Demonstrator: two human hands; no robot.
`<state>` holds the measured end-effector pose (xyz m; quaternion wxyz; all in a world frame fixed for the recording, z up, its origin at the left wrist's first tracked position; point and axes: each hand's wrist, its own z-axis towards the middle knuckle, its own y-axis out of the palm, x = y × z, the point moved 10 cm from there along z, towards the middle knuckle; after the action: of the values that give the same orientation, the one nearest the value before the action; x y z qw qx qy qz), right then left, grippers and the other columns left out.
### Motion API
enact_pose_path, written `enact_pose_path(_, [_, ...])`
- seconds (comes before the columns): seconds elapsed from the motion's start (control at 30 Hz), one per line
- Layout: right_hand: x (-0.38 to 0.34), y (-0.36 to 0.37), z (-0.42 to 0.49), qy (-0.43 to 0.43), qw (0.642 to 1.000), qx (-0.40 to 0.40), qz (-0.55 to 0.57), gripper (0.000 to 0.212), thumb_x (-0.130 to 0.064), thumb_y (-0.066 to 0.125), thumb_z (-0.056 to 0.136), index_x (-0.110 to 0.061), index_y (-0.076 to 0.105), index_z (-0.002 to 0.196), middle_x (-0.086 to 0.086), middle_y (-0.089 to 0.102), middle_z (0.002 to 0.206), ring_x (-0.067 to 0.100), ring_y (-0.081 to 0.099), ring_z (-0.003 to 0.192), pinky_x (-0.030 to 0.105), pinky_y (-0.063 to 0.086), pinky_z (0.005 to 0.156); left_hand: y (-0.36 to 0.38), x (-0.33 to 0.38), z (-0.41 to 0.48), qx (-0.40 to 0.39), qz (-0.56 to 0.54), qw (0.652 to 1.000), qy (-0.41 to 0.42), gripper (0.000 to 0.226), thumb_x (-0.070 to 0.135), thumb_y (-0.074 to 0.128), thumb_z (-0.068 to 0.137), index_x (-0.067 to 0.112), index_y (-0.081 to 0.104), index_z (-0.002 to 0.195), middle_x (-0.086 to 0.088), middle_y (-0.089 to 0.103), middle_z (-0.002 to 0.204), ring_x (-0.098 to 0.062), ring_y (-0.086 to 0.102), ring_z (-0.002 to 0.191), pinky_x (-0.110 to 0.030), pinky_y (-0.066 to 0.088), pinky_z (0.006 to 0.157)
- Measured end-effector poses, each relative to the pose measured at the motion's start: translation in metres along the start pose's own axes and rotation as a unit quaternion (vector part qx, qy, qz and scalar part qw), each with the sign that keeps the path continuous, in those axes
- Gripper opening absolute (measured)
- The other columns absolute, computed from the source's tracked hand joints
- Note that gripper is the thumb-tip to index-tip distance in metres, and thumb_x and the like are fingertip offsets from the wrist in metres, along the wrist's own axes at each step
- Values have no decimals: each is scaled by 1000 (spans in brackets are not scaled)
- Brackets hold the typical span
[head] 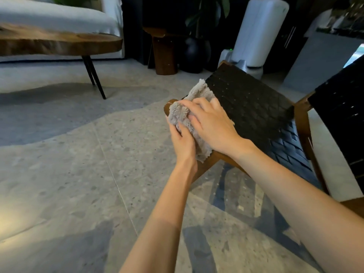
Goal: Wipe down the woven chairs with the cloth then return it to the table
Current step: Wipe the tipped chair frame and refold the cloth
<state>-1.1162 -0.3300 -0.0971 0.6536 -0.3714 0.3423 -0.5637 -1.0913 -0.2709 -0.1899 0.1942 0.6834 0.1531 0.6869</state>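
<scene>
A fluffy beige cloth (199, 91) lies over the front wooden edge of a chair with a black woven seat (254, 107) and a brown wooden frame. My right hand (210, 121) lies on top of the cloth with its fingers curled over the cloth's upper fold. My left hand (182, 141) grips the cloth from below at the seat's front edge, thumb against the fabric. The chair's black woven backrest (342, 107) rises at the right. The lower part of the cloth is hidden between my hands.
A live-edge wooden table (59, 42) on thin black legs stands at the back left, in front of a white sofa (55, 16). Behind the chair are a wooden stool (164, 52), a dark plant pot (194, 55) and a tall white appliance (260, 30). Speckled stone floor (78, 154) spreads to the left.
</scene>
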Motion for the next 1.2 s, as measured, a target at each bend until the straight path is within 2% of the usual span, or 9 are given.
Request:
enact_pose_path(0.2, [23,-5,-51,30,999,-3,-26,50,-33,36,95,-37,30,145,0,39,132,17,36,111,32,39,88,24,-24,-39,-8,44,999,-9,60,19,26,104,32,-12,149,3,15,158,-7,26,138,-28,25,113])
enact_pose_path(0.3, [45,-10,-85,46,995,-5,-86,53,-32,42,96,-27,30,147,4,41,133,17,36,110,34,42,89,27,-24,-53,24,104,994,32,64,14,31,103,28,-12,149,7,-4,160,-9,3,146,-30,10,119])
enact_pose_path(0.37, [54,-14,-103,37,995,4,-92,54,-27,53,95,-22,33,145,5,44,129,16,39,108,34,44,87,25,-21,-66,79,134,985,74,63,10,39,100,23,5,151,7,4,159,-5,5,144,-23,11,116])
enact_pose_path(0.5, [79,-25,-139,31,997,2,-68,50,-28,48,92,-22,35,141,1,39,124,14,44,106,28,42,85,30,-50,-105,167,125,978,23,49,11,56,92,16,38,138,-1,28,137,-12,28,127,-37,30,110])
enact_pose_path(0.7, [128,-41,-204,98,994,-39,-39,52,-26,54,92,-36,31,138,-9,33,121,8,43,107,18,34,85,61,-109,-156,116,65,990,-54,43,10,64,87,10,39,122,-3,37,119,-19,44,114,-33,42,99])
enact_pose_path(0.97, [160,-52,-269,160,961,-149,-171,46,-25,42,92,-10,37,135,10,40,123,23,43,107,35,39,92,103,-163,-214,47,67,983,-162,32,6,65,85,15,39,101,-7,41,112,-21,47,104,-34,44,94])
enact_pose_path(1.07, [158,-48,-266,148,964,-170,-144,45,-21,41,93,-12,31,136,6,31,124,18,36,110,28,32,95,98,-150,-207,27,101,986,-131,26,5,63,86,15,41,96,-7,44,108,-12,46,88,-25,46,85])
enact_pose_path(1.13, [149,-50,-256,134,974,-148,-104,40,-17,45,93,-12,34,131,5,32,121,15,36,107,27,34,92,89,-131,-194,38,122,988,-86,25,8,65,86,15,43,96,-9,46,106,-8,44,83,-8,40,73])
enact_pose_path(1.2, [133,-50,-236,117,985,-110,-65,38,-13,50,91,-10,39,128,6,38,119,13,40,103,24,35,87,76,-108,-176,70,126,989,-40,23,10,65,85,14,45,95,-9,47,104,-9,45,83,-5,38,67])
